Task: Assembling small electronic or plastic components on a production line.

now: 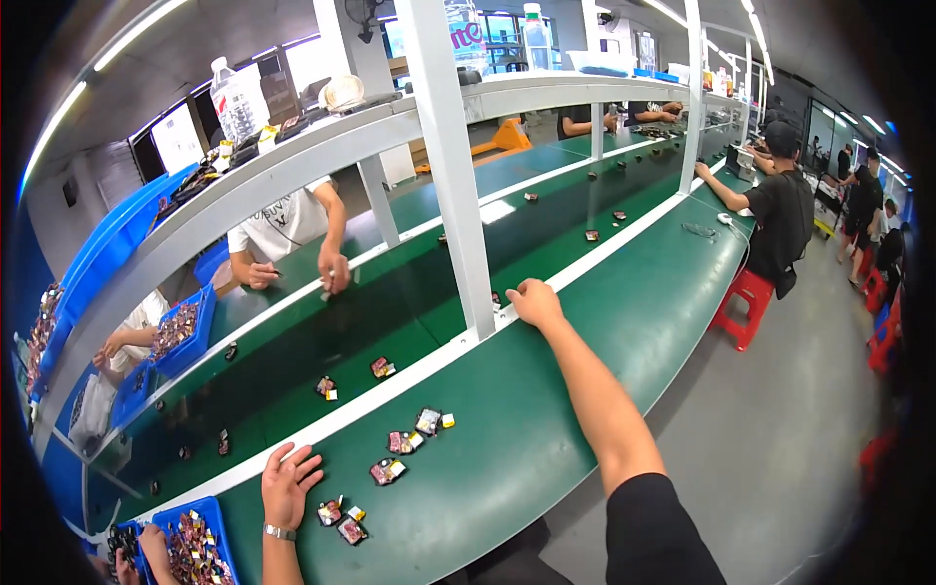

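Note:
My left hand (290, 486), with a metal watch band at the wrist, hovers over the green bench top (507, 429), open with fingers apart and nothing in it. To its right lie several small dark-edged pieces (387, 472) with pinkish faces and yellow or white tabs. My right hand (534, 303) reaches forward to the white rail (624, 252) by the conveyor belt, beside a white post (453, 185). Its fingers are curled; what they hold, if anything, is hidden. A small dark piece (495, 300) shows just left of those fingers.
More pieces (382, 368) are scattered along the dark green conveyor belt (390, 327). A blue bin (210, 517) of pieces stands at lower left, another person's hand (154, 548) beside it. Co-workers sit across and farther right, one by a red stool (743, 302). A shelf (380, 115) carries bottles overhead.

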Demonstrator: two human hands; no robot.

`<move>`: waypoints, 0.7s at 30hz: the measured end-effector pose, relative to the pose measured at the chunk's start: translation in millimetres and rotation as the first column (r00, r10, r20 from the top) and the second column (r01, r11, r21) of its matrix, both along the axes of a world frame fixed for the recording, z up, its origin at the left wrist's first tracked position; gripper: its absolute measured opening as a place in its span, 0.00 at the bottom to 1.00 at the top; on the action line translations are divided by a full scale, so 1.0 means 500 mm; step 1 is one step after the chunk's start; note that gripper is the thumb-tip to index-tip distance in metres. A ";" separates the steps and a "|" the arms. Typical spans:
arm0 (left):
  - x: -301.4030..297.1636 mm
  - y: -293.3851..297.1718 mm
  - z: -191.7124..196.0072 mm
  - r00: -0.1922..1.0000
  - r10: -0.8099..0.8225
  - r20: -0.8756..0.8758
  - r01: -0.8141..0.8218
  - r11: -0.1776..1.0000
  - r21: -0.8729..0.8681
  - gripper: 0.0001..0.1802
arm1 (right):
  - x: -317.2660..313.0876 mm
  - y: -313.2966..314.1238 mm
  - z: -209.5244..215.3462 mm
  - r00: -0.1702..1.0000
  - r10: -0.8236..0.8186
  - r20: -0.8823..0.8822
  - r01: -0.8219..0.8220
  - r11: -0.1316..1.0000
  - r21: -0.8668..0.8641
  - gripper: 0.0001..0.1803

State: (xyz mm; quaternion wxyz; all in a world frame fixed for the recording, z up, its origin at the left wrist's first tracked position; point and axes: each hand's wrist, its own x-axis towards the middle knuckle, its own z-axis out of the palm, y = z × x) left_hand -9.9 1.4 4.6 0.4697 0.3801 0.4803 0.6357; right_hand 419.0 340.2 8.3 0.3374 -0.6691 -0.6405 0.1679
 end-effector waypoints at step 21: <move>-0.008 -0.003 -0.002 1.000 0.000 0.023 -0.001 1.000 0.021 0.22 | 0.052 0.015 -0.009 0.720 0.156 -0.677 -0.199 0.980 0.014 0.15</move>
